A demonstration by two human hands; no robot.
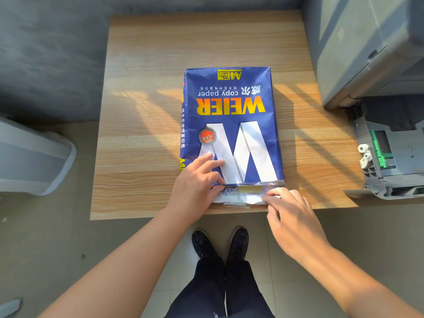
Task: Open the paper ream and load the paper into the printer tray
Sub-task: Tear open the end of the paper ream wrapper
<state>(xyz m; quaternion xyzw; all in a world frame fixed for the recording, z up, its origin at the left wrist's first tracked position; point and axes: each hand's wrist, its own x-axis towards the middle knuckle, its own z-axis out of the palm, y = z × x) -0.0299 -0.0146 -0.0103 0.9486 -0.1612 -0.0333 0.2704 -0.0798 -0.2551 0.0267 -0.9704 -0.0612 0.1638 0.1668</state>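
A blue paper ream (231,115) with a large white W lies flat on the wooden table (146,88), its near end at the table's front edge. My left hand (197,182) presses on the ream's near left corner, fingers spread over the wrapper. My right hand (291,214) pinches the torn white wrapper flap (247,198) at the ream's near end. The grey printer (367,53) stands at the right, and its pulled-out tray (390,157) with green guides shows below it.
A grey bin (32,157) stands on the floor to the left of the table. A grey wall runs behind the table. My shoes (220,244) are on the tiled floor just under the table's front edge.
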